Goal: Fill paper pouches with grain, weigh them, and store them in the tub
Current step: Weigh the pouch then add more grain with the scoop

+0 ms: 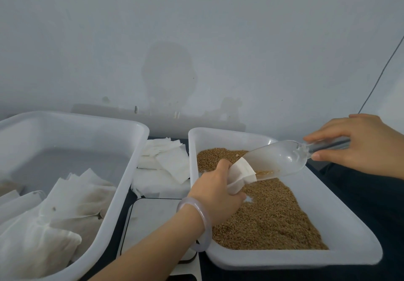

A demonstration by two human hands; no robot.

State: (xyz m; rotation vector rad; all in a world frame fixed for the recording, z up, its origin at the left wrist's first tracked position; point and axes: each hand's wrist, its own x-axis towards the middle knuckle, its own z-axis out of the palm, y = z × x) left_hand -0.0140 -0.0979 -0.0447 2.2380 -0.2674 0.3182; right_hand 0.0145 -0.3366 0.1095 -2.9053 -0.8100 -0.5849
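- Head view shows your left grip (215, 190) clamped round the lower part of a paper pouch (240, 174), with its mouth open and tilted up over the grain (273, 219).
- Your right grip (358, 145) pinches the handle of the clear scoop (277, 158) between thumb and fingers. The scoop's lip touches the pouch mouth, and only a little grain shows at that lip.
- The pouch looks soft and you hold it from one side, so the mouth could fold shut under the lip. Grain would then run over the edge instead of in.
- If you squeeze harder with the left grip, you may narrow the opening or crease the paper. If you loosen it, a filling pouch may sag or slip.
- You pinch the handle far from the bowl, so a small twist of your wrist could swing the lip off the mouth.
- A spill here would fall back into the grain tray (295, 259), which does no harm. The risk grows when you carry the pouch left toward the scale (150, 221), where loose kernels would upset the reading.
- Your bangle (197, 224) hangs just over the tray's near-left corner and could catch the rim.
- The tub (131, 167), with filled pouches (65, 206) in it, sits at far left beyond the scale, so an overfull, open pouch could shed grain on the way there.
- Empty pouches (166, 162) lie between the tub and the tray.
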